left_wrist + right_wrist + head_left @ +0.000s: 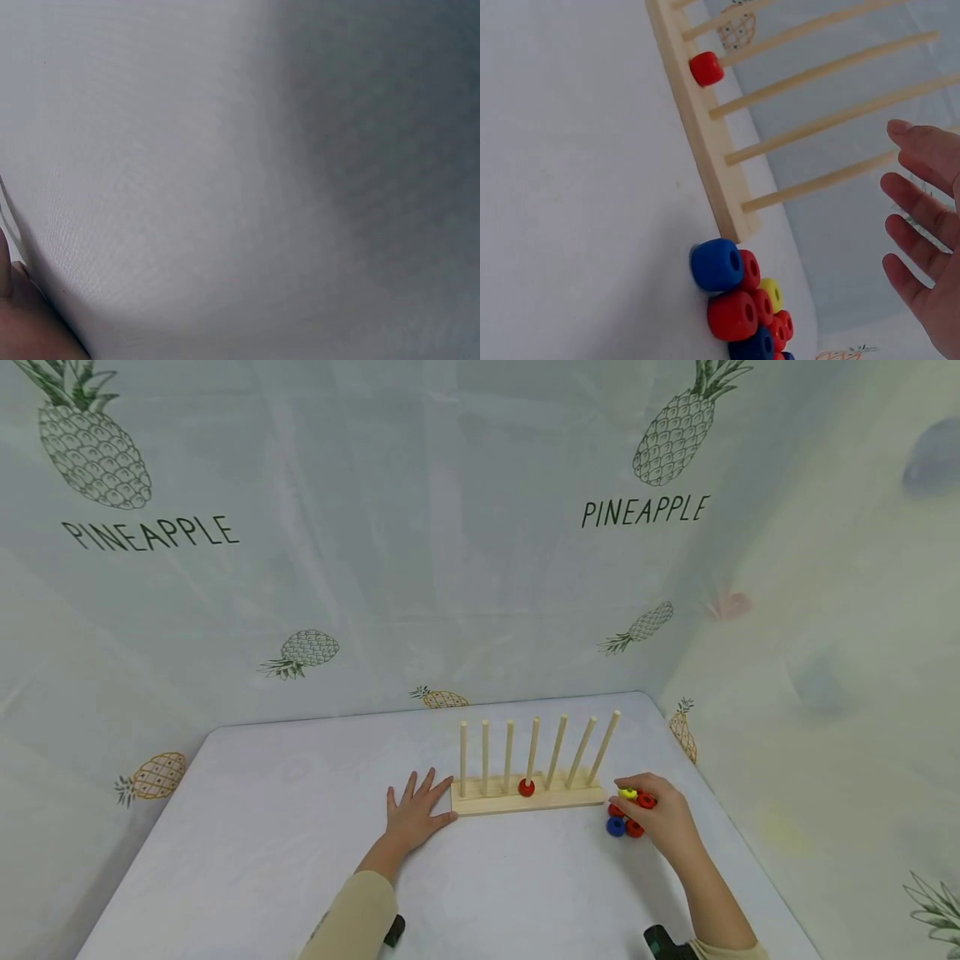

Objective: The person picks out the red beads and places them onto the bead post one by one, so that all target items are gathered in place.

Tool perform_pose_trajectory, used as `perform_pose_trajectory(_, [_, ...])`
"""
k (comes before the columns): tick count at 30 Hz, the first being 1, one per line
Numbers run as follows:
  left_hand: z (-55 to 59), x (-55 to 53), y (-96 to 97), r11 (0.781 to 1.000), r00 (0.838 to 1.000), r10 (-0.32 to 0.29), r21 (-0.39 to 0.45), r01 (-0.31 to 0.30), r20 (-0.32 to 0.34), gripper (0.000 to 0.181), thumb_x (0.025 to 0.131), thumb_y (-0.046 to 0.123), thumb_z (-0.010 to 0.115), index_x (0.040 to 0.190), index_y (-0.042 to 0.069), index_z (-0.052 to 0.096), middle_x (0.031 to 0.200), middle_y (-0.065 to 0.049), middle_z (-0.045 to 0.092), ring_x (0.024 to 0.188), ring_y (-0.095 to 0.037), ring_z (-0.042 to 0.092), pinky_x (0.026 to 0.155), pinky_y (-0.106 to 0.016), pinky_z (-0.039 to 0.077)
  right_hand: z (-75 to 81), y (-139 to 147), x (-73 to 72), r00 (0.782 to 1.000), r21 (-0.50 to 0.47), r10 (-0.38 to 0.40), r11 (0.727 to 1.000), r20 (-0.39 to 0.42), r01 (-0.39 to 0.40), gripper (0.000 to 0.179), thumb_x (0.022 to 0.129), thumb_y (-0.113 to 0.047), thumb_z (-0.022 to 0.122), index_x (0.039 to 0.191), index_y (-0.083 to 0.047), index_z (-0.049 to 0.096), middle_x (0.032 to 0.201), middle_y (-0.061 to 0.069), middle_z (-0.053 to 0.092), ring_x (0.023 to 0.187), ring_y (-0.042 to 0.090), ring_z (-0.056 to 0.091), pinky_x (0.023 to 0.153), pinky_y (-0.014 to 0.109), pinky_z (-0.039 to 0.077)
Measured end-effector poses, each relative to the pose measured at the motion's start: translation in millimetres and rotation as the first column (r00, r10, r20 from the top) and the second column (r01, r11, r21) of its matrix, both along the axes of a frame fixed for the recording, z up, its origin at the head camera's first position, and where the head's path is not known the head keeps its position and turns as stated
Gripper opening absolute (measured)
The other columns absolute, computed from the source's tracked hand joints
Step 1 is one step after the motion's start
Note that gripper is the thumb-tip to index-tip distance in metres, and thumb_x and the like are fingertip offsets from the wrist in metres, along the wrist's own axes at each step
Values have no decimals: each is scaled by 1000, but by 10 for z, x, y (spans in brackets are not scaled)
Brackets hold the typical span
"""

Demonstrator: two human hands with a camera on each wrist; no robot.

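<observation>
Beads (714,266) | beside peg rack (487,805) | right hand (666,821): fingers apart, empty | left hand (411,822): fingers spread at rack end | advised: pinch one squarely

The bare left hand (412,822), at the end of a beige-sleeved left forearm (352,917), is palm down, its 5 digits straight and spread; the bare right hand (666,818) has loosely bent fingers.

The rack (525,804) is made of smooth, matt wood — the beads (727,315) are finished glossy, the table surface (300,827) matt.
</observation>
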State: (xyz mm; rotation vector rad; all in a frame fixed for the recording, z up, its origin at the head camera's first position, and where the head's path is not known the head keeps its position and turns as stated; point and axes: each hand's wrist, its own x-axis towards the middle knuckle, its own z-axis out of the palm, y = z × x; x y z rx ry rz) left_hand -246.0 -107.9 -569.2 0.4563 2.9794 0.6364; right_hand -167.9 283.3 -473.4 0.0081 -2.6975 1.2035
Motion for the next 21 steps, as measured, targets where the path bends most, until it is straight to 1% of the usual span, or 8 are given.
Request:
perform_pose_trajectory(4, [6,0,0,1000,1000,3,-8,-3,16,68,90,55,60,149,26,43,159,-11,26,146,-41,11,106,-71,-1,-88,69,-1,999,-4,-16,1000,37,16,33,87,-20,76,114,-4,70,119,17,63,115,38,52,92,55,48])
perform_pose_trajectory(11, [4,-2,-5,1000,1000,-5,5,5,-3,68,89,55,61,148,25,44,158,-13,27,145,-42,13,105,-73,1,-210,149,13,994,-1,-55,998,95,55,37,88,-23,74,117,-1,68,121,19,61,117,39,50,90,52,50])
perform_pose_trajectory(21, [13,16,-7,1000,1000,-8,20,8,-11,68,89,53,62,147,23,45,157,-15,28,144,-44,14,105,-73,0,-349,225,39,988,15,-94,996,124,93,36,87,-20,76,115,1,68,118,21,61,117,41,49,95,57,44])
